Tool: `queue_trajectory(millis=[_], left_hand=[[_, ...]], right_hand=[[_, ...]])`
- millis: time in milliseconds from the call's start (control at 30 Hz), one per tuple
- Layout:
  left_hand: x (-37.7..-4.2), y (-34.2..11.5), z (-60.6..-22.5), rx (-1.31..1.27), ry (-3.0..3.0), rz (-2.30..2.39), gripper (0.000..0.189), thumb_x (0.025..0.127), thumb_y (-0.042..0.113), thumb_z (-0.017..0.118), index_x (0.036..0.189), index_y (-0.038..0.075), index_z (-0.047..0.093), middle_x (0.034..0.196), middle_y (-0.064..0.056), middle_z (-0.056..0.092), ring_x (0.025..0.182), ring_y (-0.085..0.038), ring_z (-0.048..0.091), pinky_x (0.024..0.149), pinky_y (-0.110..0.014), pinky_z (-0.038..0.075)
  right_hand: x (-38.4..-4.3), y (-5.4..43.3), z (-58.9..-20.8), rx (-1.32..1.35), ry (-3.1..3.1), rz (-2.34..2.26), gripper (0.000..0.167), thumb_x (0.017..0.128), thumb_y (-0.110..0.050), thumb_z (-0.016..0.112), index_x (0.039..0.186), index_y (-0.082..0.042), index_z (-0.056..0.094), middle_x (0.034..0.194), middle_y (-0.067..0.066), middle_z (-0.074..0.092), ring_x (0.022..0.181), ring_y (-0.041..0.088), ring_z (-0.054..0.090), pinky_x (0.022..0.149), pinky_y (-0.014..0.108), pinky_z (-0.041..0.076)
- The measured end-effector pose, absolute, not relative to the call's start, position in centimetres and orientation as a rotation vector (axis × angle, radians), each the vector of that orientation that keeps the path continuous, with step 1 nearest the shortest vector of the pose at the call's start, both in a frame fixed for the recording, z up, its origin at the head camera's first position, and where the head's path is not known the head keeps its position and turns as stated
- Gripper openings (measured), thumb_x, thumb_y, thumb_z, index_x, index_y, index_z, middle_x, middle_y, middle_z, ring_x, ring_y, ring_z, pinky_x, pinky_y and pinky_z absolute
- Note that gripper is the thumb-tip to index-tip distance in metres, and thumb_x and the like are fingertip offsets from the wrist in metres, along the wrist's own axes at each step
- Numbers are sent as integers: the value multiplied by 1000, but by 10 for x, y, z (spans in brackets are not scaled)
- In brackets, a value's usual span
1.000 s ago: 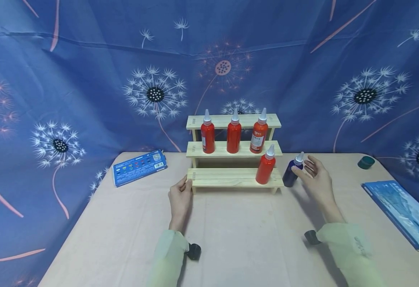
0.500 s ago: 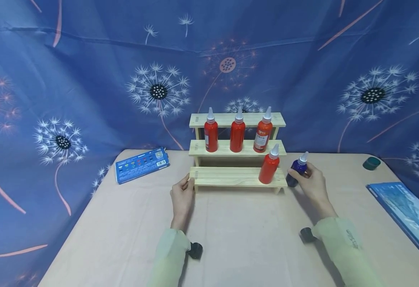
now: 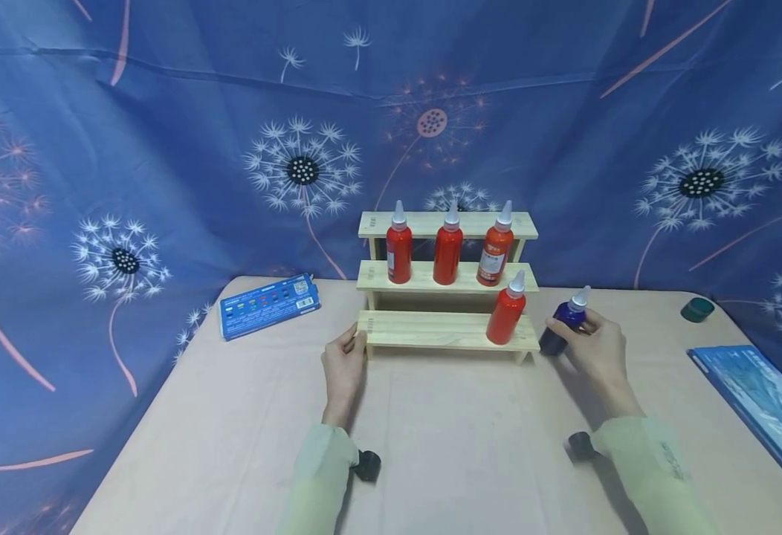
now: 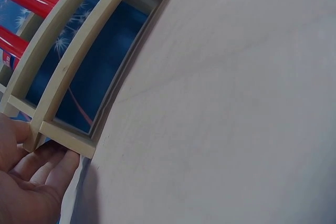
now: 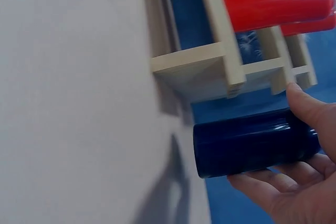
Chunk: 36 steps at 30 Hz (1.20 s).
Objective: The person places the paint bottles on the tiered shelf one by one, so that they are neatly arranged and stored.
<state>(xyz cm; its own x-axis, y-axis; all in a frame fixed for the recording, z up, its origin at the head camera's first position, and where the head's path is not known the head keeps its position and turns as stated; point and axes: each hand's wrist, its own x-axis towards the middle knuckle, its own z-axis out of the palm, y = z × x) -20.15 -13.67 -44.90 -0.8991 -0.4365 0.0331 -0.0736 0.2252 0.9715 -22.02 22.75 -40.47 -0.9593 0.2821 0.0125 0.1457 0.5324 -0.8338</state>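
Note:
A three-tier wooden display rack (image 3: pixel 431 327) stands at the middle of the table. My left hand (image 3: pixel 343 364) grips the left end of its lowest shelf; in the left wrist view the thumb lies in front and the fingers (image 4: pixel 63 169) curl behind. Beside the rack's right end, my right hand (image 3: pixel 595 349) holds a dark blue squeeze bottle (image 5: pixel 247 145) with a white nozzle cap, thumb on one side and fingers on the other. The bottle leans slightly right, its base apparently just off the table. One red bottle (image 3: pixel 505 318) stands on the lowest shelf's right end.
On the middle shelf stand three red bottles, the centre one (image 3: pixel 447 254) among them. A blue printed box (image 3: pixel 269 305) lies at the left. To the right are a dark green round object (image 3: pixel 696 309) and a blue pad (image 3: pixel 755 409). A patterned blue cloth (image 3: pixel 197 111) hangs behind.
My right hand's fingers have closed round the blue bottle, which has tilted and shifted slightly right. My left hand stays on the rack's left end. The head view has shifted a little.

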Motion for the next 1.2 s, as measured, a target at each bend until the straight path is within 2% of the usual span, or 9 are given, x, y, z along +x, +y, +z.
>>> queue_trajectory(millis=[367,700,800,833,933,1067,1200], left_hand=[[-201,-136,-447,472,-2231,-1709,33,97,17,61,127,4,63,118,-16,68,104,-26,69,84,-35,59],[-199,-136,-447,453,-2229,-1687,33,97,16,61,126,2,63,115,-17,69,103,-27,68,83,-37,59],[-199,-136,-447,447,-2228,-1677,33,96,16,61,126,2,64,114,-18,69,103,-28,68,84,-38,59],[-199,-136,-447,444,-2229,-1670,33,96,16,61,126,2,64,114,-18,69,103,-28,68,84,-39,59],[-200,-136,-447,446,-2232,-1668,33,96,17,61,126,2,64,113,-18,69,102,-28,69,83,-38,59],[-199,-136,-447,451,-2233,-1683,33,97,17,61,126,2,63,114,-17,69,102,-27,69,83,-37,59],[-198,-136,-446,446,-2236,-1688,34,97,18,60,127,3,63,114,-17,69,101,-26,69,81,-36,60]], right_hand=[[-194,226,-372,-342,-2628,1341,74,85,-51,70,138,-2,53,129,21,61,121,38,57,98,49,50],[-170,216,-348,-298,-2649,1329,77,85,-50,71,139,1,50,131,28,57,123,46,53,97,57,47],[-164,211,-344,-270,-2664,1306,76,86,-50,70,139,0,51,130,28,59,120,45,55,94,51,51],[-162,209,-343,-256,-2661,1303,75,85,-49,71,139,0,51,129,27,60,119,44,57,92,44,54],[-158,201,-341,-201,-2647,1296,73,85,-46,73,138,1,53,126,28,61,114,42,61,87,38,55],[-154,188,-341,-121,-2629,1313,72,84,-42,75,136,2,53,123,29,62,111,42,62,90,44,50],[-151,173,-342,-45,-2621,1319,67,84,-41,76,132,2,57,119,27,65,106,40,65,91,46,50]])
